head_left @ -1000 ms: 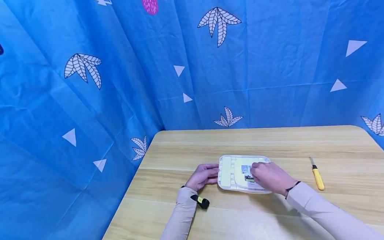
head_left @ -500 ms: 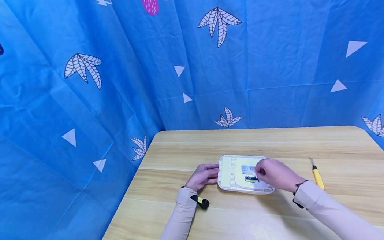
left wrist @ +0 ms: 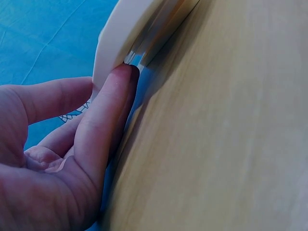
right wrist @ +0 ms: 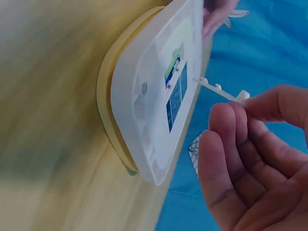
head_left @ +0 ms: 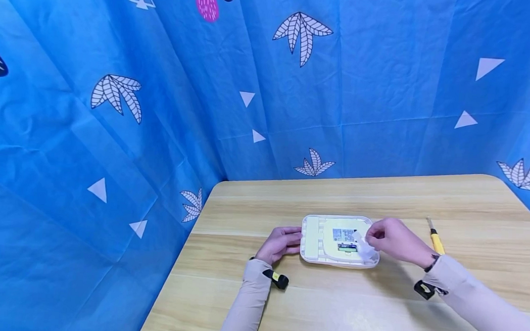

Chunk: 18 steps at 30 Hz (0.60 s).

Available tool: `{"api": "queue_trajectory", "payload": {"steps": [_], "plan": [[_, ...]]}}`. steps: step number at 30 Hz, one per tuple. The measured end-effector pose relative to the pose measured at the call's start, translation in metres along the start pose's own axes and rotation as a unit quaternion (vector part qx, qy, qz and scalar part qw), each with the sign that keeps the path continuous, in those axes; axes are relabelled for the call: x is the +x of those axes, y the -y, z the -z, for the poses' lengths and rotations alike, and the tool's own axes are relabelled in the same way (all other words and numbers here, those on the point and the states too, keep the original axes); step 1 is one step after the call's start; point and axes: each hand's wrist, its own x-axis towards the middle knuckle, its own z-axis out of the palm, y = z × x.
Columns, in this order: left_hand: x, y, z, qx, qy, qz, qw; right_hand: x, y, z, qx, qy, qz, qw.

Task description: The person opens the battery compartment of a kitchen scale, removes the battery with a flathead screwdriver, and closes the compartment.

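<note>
A flat white battery-powered device (head_left: 311,239) with rounded corners lies underside up on the table. In its open battery compartment (head_left: 347,247) sits a green and dark blue battery (right wrist: 172,66), beside a printed label (right wrist: 176,100). My left hand (head_left: 280,243) holds the device's left end; in the left wrist view the fingers pinch its edge (left wrist: 109,48). Over the right end, my right hand (head_left: 394,239) pinches a small white battery cover (right wrist: 216,88) between thumb and fingertips. That cover has little tabs along one side and is lifted off the compartment.
To the right on the wooden table (head_left: 329,311) lies a screwdriver (head_left: 437,242) with a yellow handle, close to the right forearm. A blue patterned curtain (head_left: 286,111) hangs behind the table and along its left side.
My right hand has drawn back to the right from the compartment with the battery cover pinched in it, baring the battery and label. The left hand and device have stayed put.
</note>
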Motion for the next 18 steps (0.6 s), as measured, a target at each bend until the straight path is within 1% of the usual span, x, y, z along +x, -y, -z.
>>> {"api": "queue_trajectory", "payload": {"steps": [6,11,16,18], "plan": [[0.000,0.000,0.000,-0.001,-0.003,0.003,1.0000,-0.012,-0.009,0.008,0.063,0.007,-0.056,0.996],[0.001,0.001,0.001,0.002,-0.001,0.002,1.0000,-0.021,-0.019,0.012,0.094,0.009,-0.100,0.991],[0.002,0.000,0.001,0.001,-0.005,0.006,1.0000,-0.032,-0.029,0.015,0.128,0.012,-0.128,0.983],[0.001,0.000,0.001,0.002,-0.005,0.005,1.0000,-0.036,-0.035,0.015,0.140,0.012,-0.132,0.981]]}}
